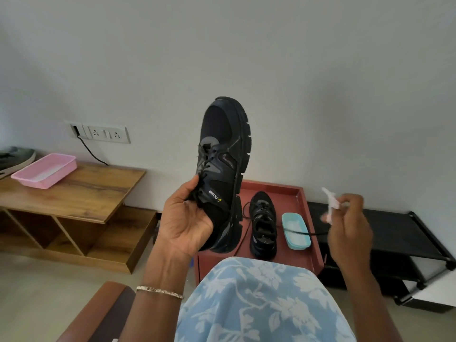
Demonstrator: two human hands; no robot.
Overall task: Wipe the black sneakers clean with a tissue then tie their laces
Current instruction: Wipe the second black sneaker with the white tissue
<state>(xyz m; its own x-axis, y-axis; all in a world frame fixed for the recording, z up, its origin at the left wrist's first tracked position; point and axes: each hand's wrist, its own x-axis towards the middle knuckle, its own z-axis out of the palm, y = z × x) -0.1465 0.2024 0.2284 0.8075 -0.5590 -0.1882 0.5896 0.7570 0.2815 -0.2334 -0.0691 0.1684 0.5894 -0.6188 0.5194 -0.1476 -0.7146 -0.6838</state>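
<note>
My left hand [185, 218] grips a black sneaker [223, 154] at its heel and tongue, holding it up in the air with the toe pointing upward. Off to the right, my right hand [350, 225] pinches a crumpled white tissue [332, 201], well apart from that shoe. The second black sneaker [262, 225] stands on a red tray table [299, 193], laces loose, one lace trailing across a small teal tray [296, 232] beside it.
A wooden shelf unit [74, 191] at the left carries a pink tray [44, 170] and a grey shoe [14, 156]. A black shoe rack [404, 233] stands at the right. My knee in blue floral cloth [259, 299] fills the foreground beside a brown armrest [98, 314].
</note>
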